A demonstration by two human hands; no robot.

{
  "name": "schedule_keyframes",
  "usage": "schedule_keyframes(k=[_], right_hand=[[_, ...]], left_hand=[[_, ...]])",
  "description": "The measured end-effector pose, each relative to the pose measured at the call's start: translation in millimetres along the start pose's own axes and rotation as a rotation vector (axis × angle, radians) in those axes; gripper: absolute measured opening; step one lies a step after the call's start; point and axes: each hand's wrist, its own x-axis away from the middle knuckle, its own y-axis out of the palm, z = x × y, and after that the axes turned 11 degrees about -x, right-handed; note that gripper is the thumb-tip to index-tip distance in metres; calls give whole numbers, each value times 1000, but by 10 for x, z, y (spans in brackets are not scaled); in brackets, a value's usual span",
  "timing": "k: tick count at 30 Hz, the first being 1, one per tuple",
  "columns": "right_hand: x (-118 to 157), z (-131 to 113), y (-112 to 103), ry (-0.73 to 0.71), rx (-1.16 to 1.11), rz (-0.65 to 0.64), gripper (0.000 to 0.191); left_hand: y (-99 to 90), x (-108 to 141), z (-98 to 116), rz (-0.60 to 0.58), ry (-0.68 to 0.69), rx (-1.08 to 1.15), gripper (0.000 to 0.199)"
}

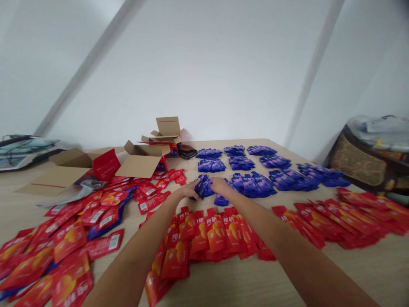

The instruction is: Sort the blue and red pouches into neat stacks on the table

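Beyond red pouches (215, 232) printed "纯粉", both hands (191, 190) (220, 186), slightly apart, clamp blue pouches (205, 186) between them

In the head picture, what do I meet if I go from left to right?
Left open box → nearer middle box → left hand → blue packets between the hands → right hand → brown patterned bag.

Both hands at blue pouches (204, 186); red pouches (214, 232) nearer; open boxes (142, 160) left; pale wall (217, 72) behind.
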Motion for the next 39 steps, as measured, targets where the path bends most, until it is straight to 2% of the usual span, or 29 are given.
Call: schedule_keyframes(k=[3, 5, 9, 13, 16, 19, 23, 27, 30, 32, 34, 36, 39], right_hand=[[1, 70, 0, -19, 21, -7, 22], [11, 117, -25, -25, 20, 0, 23], [78, 260, -168, -4, 17, 68, 37], [233, 490, -368, 81, 45, 112, 34], [395, 595, -425, 131, 63, 95, 29], [550, 543, -370, 129, 72, 86, 39], [660, 317, -227, 128, 80, 136, 58], [639, 137, -90, 146, 88, 183, 70], [579, 93, -22, 168, 72, 181, 74], [540, 107, -18, 184, 35, 166, 73], [506, 149, -63, 203, -15, 149, 62], [469, 210, -155, 215, -60, 147, 49], [377, 298, -338, 216, -104, 187, 41]], left_hand=[[13, -18, -24, -90, 50, -101, 114], [41, -34, -22, -56, 22, -121, 108], [127, -37, -10, 11, -13, -130, 95], [213, -53, -10, 34, -34, -170, 103], [267, -112, -14, 44, -54, -188, 107], [311, -179, -8, 79, -57, -205, 105], [379, -204, 10, 123, -60, -220, 95], [471, -176, 0, 158, -51, -224, 86], [525, -160, -26, 206, -35, -192, 85], [540, -146, -33, 239, -18, -151, 84], [540, -128, -21, 251, -28, -101, 85], [530, -111, 9, 243, -65, -45, 91], [507, -121, 68, 224, -126, 100, 99]])
